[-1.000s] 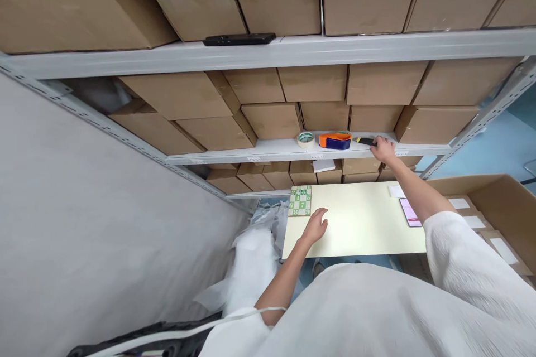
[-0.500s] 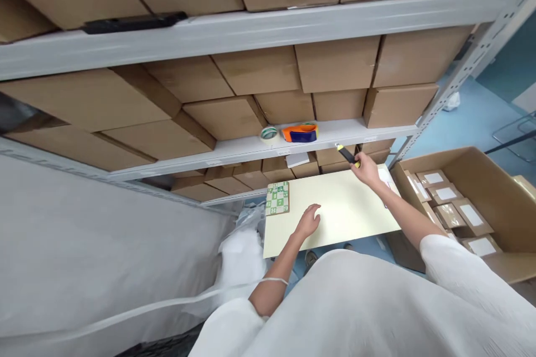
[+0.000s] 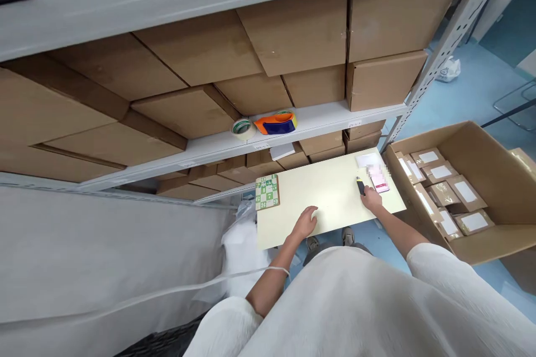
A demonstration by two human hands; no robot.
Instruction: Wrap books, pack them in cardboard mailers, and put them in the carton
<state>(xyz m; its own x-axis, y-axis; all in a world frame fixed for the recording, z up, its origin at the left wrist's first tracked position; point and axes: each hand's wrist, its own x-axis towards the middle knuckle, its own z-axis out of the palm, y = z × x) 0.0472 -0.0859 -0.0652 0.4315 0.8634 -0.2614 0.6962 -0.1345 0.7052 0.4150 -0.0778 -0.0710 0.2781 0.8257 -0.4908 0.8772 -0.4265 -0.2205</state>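
Note:
My right hand (image 3: 371,199) is closed around a black and yellow utility knife (image 3: 360,186), held low over the right part of a pale yellow board (image 3: 330,184). Just beyond that hand lies a phone (image 3: 380,183) with a pinkish screen, partly blurred out. A white slip (image 3: 367,160) is beside the phone. My left hand (image 3: 305,223) hovers over or rests on the front of the board, palm down, thumb apart from the loosely bent fingers, with nothing in it. A green and white numbered pad (image 3: 267,192) sits at the board's left end.
Metal shelving (image 3: 310,120) with stacked cartons (image 3: 299,28) stands ahead. On its ledge are a tape roll (image 3: 243,129) and an orange and blue tape dispenser (image 3: 276,122). At right, a big open carton (image 3: 494,162) holds several small labelled boxes. White plastic wrapping (image 3: 243,245) hangs at left.
My right hand has brought the utility knife back from the shelf edge, down over the board, uncovering the phone. My left hand has stayed nearly in place; the camera view has shifted.

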